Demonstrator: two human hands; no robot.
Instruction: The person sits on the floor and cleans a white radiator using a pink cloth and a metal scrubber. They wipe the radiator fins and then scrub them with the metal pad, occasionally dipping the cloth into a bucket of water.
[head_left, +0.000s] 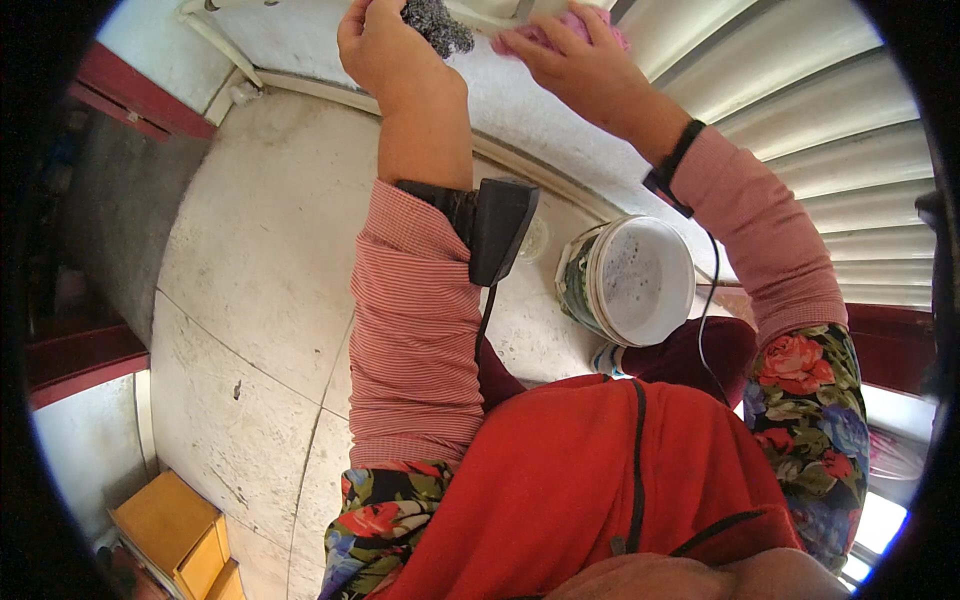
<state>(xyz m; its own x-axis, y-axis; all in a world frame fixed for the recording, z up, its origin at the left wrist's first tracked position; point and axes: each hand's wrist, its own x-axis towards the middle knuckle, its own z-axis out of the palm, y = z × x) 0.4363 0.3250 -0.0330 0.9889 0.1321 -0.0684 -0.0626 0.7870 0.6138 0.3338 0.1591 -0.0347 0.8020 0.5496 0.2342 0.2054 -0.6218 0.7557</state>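
At the top of the view my left hand (397, 52) holds a grey metal scouring pad (441, 30), its fingers partly cut off by the picture's edge. To its right, my right hand (581, 67) presses a pink cloth (570, 31) and looks slightly blurred. Both arms reach up toward a white wall (517, 112) and a ribbed, pale metal panel (750, 82). Below my right forearm stands a white plastic bucket (649, 281) with a worn label, holding liquid with suds.
Beside the bucket, a wet ring (534, 240) marks the pale tiled floor (255, 262). A dark doorway (112, 225) with a red threshold opens at the left. Yellow boxes (165, 517) sit at the lower left. A thin cable (709, 322) hangs from my right wrist.
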